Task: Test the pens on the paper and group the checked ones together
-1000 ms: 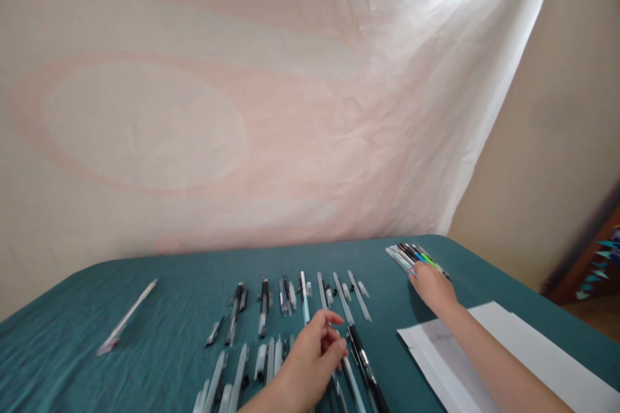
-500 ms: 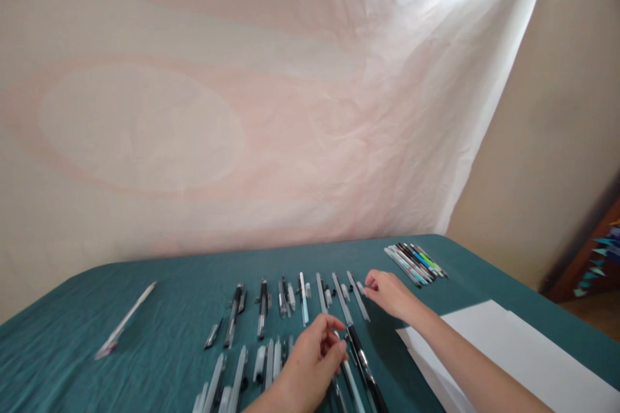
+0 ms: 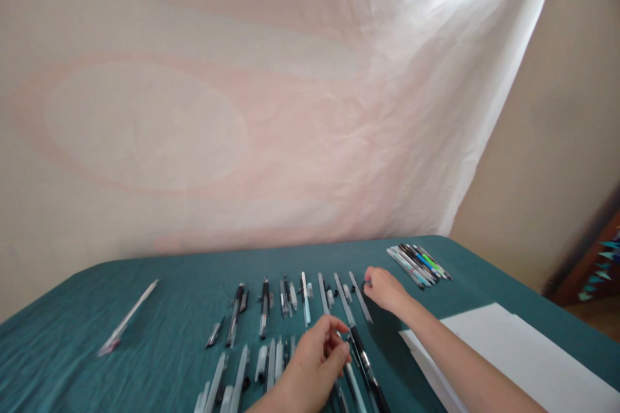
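My right hand (image 3: 386, 289), curled, fingertips just beside the thin pen (image 3: 361, 300) at its 9 o'clock — light, stiff, slick, best pinched mid-barrel; left hand (image 3: 314, 364) half-curled over nearer pens (image 3: 364, 361) — whether either grips, cannot tell.

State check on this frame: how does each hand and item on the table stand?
left hand: fingers curled over near pen parts, grip unclear
right hand: fingertips at a small piece in the far row
pen parts: lying in rows
pen bundle: side by side, untouched
lone pen: lying apart, far left
paper sheets: flat
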